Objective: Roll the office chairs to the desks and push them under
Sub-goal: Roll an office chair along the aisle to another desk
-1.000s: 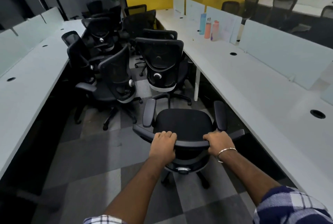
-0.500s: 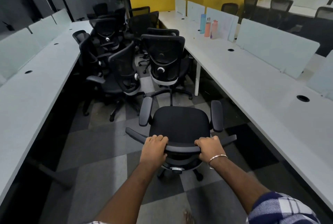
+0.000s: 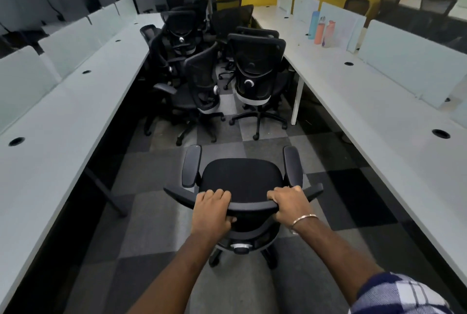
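A black office chair (image 3: 241,178) stands in the aisle right in front of me, its seat facing away. My left hand (image 3: 212,209) and my right hand (image 3: 289,204) both grip the top edge of its backrest. A long white desk (image 3: 63,116) runs along the left of the aisle. Another long white desk (image 3: 379,111) runs along the right. Farther down the aisle several more black chairs (image 3: 255,66) stand crowded together between the two desks.
Frosted divider panels (image 3: 401,71) stand on the right desk, and three bottles (image 3: 321,29) sit beside them. A white desk leg (image 3: 298,96) stands at the right desk's edge near the crowded chairs. Checkered grey carpet (image 3: 156,200) covers the aisle. More chairs stand past the dividers at the back right.
The chair has rolled back toward me, away from the cluster and from the right desk to mid-aisle. Both hands kept their grip on the backrest.
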{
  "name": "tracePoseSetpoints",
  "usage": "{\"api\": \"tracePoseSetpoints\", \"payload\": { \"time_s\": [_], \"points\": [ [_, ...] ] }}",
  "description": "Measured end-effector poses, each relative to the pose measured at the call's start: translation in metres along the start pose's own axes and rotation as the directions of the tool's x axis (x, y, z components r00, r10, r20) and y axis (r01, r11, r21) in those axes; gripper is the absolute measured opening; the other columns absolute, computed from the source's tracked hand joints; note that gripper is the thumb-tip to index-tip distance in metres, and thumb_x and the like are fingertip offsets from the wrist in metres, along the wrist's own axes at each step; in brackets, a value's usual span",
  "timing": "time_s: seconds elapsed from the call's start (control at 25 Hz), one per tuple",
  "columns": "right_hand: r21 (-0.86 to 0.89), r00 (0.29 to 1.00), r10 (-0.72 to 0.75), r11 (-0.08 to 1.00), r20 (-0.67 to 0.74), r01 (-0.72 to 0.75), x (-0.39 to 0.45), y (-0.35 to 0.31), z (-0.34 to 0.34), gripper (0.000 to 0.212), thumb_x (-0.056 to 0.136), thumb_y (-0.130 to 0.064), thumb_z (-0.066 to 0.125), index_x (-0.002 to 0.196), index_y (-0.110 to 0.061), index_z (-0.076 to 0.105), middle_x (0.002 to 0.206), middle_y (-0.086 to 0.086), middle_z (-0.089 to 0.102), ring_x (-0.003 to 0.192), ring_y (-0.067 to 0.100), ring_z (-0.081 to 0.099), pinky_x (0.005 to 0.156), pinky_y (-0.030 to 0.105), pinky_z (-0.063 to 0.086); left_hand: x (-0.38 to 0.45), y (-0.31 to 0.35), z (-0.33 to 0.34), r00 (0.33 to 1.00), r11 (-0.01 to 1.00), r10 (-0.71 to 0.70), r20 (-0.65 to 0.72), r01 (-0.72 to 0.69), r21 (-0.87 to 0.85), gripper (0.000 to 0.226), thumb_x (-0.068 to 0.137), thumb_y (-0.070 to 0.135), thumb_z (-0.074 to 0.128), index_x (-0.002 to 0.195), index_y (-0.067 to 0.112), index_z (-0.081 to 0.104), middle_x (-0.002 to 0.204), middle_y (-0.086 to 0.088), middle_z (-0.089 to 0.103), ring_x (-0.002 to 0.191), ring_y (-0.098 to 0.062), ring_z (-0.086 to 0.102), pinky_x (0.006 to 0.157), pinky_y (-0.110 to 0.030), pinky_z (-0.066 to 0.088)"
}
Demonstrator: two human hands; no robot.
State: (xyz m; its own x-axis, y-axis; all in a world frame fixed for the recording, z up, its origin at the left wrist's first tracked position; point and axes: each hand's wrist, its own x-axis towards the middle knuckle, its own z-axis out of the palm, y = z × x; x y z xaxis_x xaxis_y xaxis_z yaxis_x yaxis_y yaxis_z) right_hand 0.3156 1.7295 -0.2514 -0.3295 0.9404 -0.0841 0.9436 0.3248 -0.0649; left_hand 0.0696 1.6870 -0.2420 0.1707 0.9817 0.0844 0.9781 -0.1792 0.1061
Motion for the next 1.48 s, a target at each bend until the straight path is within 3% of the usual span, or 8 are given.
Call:
{"api": "tracePoseSetpoints", "payload": {
  "time_s": [0.36, 0.76, 1.12, 1.48],
  "points": [
    [0.091, 0.992, -0.125, 0.988, 0.022, 0.123, -0.102, -0.008, -0.001, 0.03, 0.075, -0.036, 0.078, 0.1, -0.027, 0.065, 0.104, -0.005, 0.065, 0.105, 0.022, 0.059, 0.091, 0.036, 0.038, -0.129, 0.061, -0.003, 0.989, 0.989, -0.145, -0.034, 0.146, 0.021, 0.042, 0.089, 0.055, 0.066, 0.12, 0.031, 0.052, 0.115, 0.01, 0.055, 0.114, -0.018, 0.052, 0.111, -0.036, 0.034],
    [0.11, 0.961, -0.273, 0.955, -0.048, 0.277, -0.251, -0.064, 0.024, 0.031, 0.08, -0.037, 0.077, 0.105, -0.028, 0.059, 0.108, -0.007, 0.061, 0.108, 0.021, 0.055, 0.1, 0.036, 0.036, -0.306, 0.098, -0.007, 0.949, 0.949, -0.304, -0.078, 0.309, 0.061, 0.047, 0.081, 0.052, 0.077, 0.112, 0.024, 0.056, 0.107, 0.004, 0.057, 0.106, -0.024, 0.056, 0.106, -0.04, 0.039],
    [0.147, 0.964, -0.266, 0.952, -0.033, 0.268, -0.367, -0.113, 0.03, 0.053, 0.071, -0.071, 0.072, 0.1, -0.03, 0.057, 0.097, -0.014, 0.049, 0.1, 0.015, 0.05, 0.098, 0.034, 0.033, -0.44, 0.124, -0.017, 0.946, 0.943, -0.312, -0.086, 0.32, 0.094, 0.047, 0.084, 0.059, 0.068, 0.115, 0.027, 0.055, 0.107, 0.006, 0.056, 0.102, -0.02, 0.054, 0.099, -0.038, 0.039],
    [0.117, 0.974, -0.223, 0.967, -0.048, 0.227, -0.478, -0.184, 0.05, 0.05, 0.07, -0.068, 0.073, 0.099, -0.03, 0.058, 0.1, -0.011, 0.052, 0.103, 0.017, 0.052, 0.103, 0.037, 0.035, -0.57, 0.114, -0.021, 0.961, 0.964, -0.25, -0.119, 0.258, 0.058, 0.042, 0.082, 0.056, 0.067, 0.106, 0.025, 0.055, 0.098, 0.004, 0.054, 0.095, -0.022, 0.054, 0.096, -0.04, 0.042]
  ]
}}
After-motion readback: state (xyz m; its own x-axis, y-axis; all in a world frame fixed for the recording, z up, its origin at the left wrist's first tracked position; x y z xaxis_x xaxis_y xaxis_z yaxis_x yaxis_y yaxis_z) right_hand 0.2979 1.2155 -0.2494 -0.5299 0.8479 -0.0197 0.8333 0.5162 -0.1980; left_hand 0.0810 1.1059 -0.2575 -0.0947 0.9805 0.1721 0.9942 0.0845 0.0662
